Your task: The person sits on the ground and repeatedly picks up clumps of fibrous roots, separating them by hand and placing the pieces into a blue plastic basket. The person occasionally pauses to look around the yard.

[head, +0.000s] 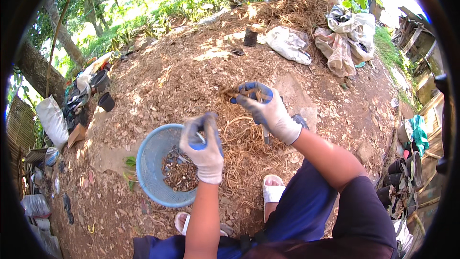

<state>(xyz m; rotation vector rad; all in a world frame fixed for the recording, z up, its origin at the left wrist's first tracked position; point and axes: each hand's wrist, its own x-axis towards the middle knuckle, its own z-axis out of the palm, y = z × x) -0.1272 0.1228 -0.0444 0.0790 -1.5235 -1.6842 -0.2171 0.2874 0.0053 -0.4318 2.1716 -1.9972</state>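
Observation:
My right hand (267, 109), in a white knit glove with blue coated fingers, pinches a clump of brown root-like fibre (227, 92) that is blurred. Below its palm shows part of a grey metal tool (266, 136); whether the hand holds it is unclear. My left hand (204, 149), gloved alike, is raised over the right rim of a light-blue plastic basin (143, 183). Its fingers are curled and blurred, and whether they hold something small cannot be told. Brown chips and pale bits (178, 172) lie in the basin. Between my hands a tangle of stringy roots (239, 144) covers the ground.
Leaf litter spreads over the soil. A flat slab (300, 97) lies beyond my right hand. Farther off are a white sack (287, 45), bulging sacks (345, 39), a fibre heap (298, 10) and black pots (106, 101). More pots (397, 166) stand along the right side.

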